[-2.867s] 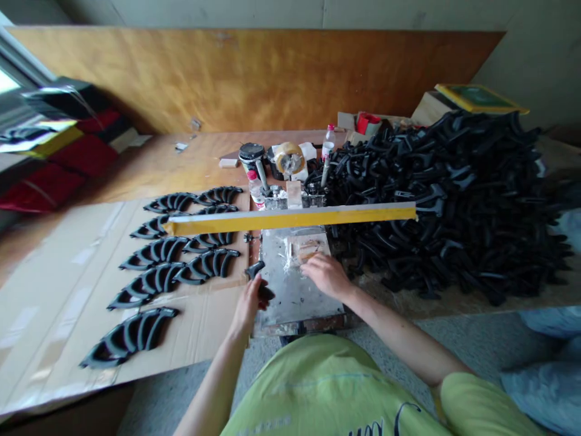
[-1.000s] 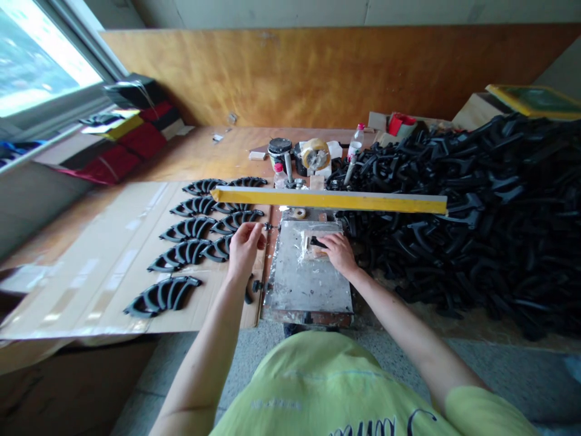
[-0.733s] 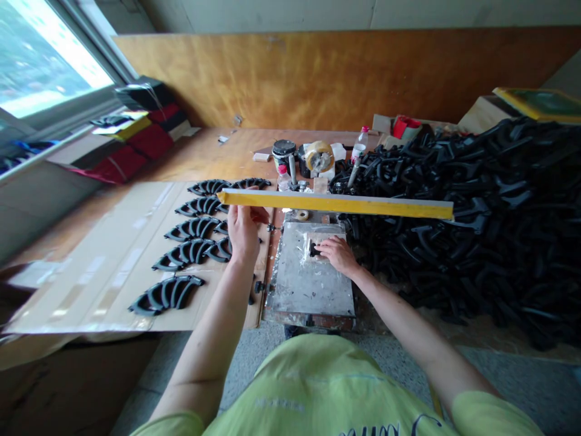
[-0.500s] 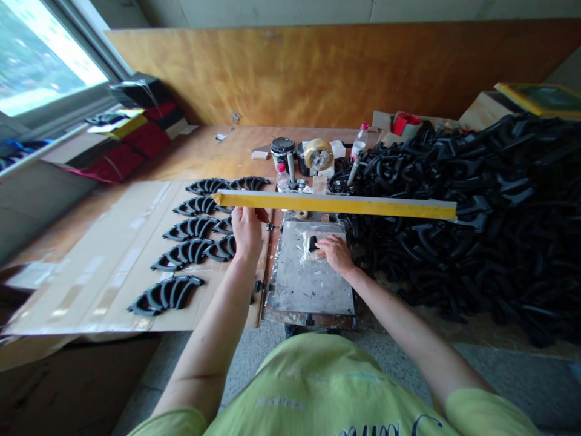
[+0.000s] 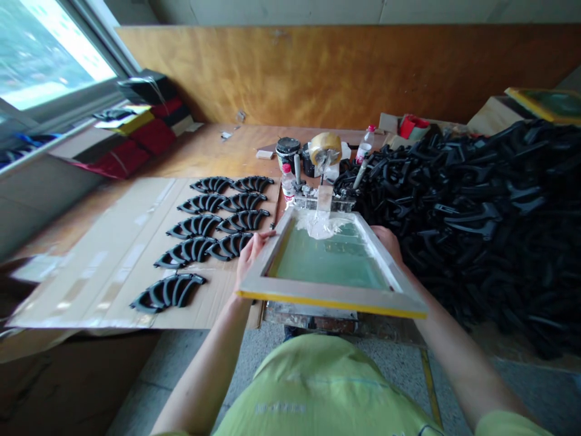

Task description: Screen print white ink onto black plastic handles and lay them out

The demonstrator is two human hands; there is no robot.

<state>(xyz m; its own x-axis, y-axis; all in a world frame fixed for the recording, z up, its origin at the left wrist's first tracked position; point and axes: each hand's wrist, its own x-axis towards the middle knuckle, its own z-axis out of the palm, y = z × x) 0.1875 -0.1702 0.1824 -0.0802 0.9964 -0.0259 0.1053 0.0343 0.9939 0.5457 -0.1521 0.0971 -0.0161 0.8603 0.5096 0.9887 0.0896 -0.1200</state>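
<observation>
A wooden screen frame (image 5: 331, 295) with green mesh and a yellow front edge lies tilted down over the metal base (image 5: 313, 313). A smear of white ink (image 5: 324, 225) sits at the mesh's far end. My left hand (image 5: 252, 254) is closed on the frame's left rail, fingers curled over its top. Against the right rail rests my right hand (image 5: 387, 238), its fingers hidden behind the wood. Black curved plastic parts (image 5: 204, 227) lie in rows just left of my left hand.
The rows rest on a cardboard sheet (image 5: 91, 266). A big heap of black parts (image 5: 476, 200) fills the right of the table. A tape roll (image 5: 324, 147), a jar (image 5: 287, 151) and small bottles (image 5: 365, 142) stand behind the frame. Stacked red and black items (image 5: 136, 121) lie under the window.
The screen frame has swung down from nearly edge-on to lying over the base. My left hand went from its left end to its left rail; my right hand moved off the base to the right rail.
</observation>
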